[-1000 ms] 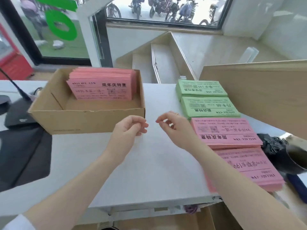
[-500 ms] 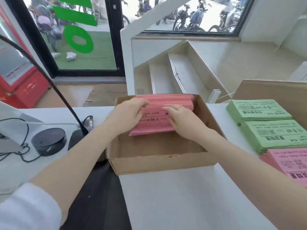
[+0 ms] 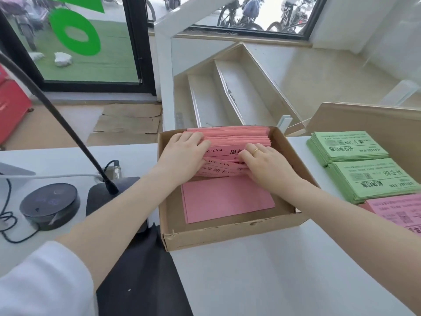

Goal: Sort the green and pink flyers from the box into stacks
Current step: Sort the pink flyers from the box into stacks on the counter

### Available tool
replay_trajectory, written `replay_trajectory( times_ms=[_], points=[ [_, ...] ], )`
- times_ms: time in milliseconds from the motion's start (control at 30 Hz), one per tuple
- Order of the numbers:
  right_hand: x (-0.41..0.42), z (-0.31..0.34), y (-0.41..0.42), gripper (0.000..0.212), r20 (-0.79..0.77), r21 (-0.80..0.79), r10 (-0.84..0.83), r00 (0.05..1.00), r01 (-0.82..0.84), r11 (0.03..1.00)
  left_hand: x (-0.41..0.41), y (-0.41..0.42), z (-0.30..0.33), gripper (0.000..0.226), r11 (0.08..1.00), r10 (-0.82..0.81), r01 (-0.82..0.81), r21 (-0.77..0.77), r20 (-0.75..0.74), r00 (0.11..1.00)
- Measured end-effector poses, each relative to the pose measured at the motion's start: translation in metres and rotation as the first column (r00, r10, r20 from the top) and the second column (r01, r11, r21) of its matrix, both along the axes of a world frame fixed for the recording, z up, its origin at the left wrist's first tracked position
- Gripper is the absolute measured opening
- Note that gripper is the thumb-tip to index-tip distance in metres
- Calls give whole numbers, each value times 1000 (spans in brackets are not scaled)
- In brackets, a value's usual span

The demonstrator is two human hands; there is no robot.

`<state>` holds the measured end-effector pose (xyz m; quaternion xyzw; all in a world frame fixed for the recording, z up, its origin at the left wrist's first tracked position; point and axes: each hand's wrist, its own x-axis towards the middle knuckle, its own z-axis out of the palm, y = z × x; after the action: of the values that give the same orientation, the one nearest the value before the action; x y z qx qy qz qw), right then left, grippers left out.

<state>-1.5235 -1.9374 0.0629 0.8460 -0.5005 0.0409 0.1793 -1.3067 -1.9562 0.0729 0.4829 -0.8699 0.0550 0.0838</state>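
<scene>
On the white counter (image 3: 262, 270), centre: an open cardboard box (image 3: 227, 231) holding pink flyers (image 3: 237, 139). Most stand as a leaning bundle against the far wall; one blank-faced pink sheet (image 3: 227, 199) lies flat on the box floor in front. Left hand (image 3: 182, 156) grips the left end of the bundle, fingers curled over its upper edge. Right hand (image 3: 266, 165), a ring on one finger, presses curled fingers into the front sheets, a few of which bow loose between the hands. At right, apart from the box: two stacks of green flyers (image 3: 348, 145), and nearer, a pink stack (image 3: 396, 210) cut off by the frame edge. Fingertips of both hands are hidden among the sheets; the printing is only partly legible. At left: a gooseneck microphone (image 3: 68, 124) and a round black device (image 3: 50, 205).
</scene>
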Motion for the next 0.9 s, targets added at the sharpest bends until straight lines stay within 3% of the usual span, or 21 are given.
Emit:
replay_trajectory(
  times_ms=[100,167,233,300,367,467,533,733,900],
  points=[
    [-2,6,-6,29,64,-25,-254,965,256,966,-14,-8,6,54,994,-100,99,-34,-26,995],
    [0,10,-7,17,137,126,-367,920,351,928,-26,-14,3,60,985,-174,174,-3,24,984],
    [-7,8,-4,21,163,289,-274,948,220,932,-32,-19,-4,66,982,-186,185,25,94,978],
    [-13,8,0,22,37,461,-97,995,69,885,-32,-26,-9,69,994,-101,98,48,67,993],
    [-18,1,2,50,-149,594,37,988,60,803,-30,-30,-13,68,998,-28,27,62,22,999],
    [-18,-12,-2,101,-286,631,116,951,96,770,-29,-32,-13,65,997,-27,26,74,15,1000],
    [-16,-21,-5,113,-332,624,166,929,84,777,-28,-33,-13,65,995,-35,37,93,-25,999],
    [-14,-28,-9,109,-298,601,183,937,35,799,-22,-36,-9,66,988,-54,74,139,-137,989],
    [-15,-32,-7,95,-225,643,71,972,93,761,-21,-37,-14,65,986,-71,94,136,-163,984]
  ],
)
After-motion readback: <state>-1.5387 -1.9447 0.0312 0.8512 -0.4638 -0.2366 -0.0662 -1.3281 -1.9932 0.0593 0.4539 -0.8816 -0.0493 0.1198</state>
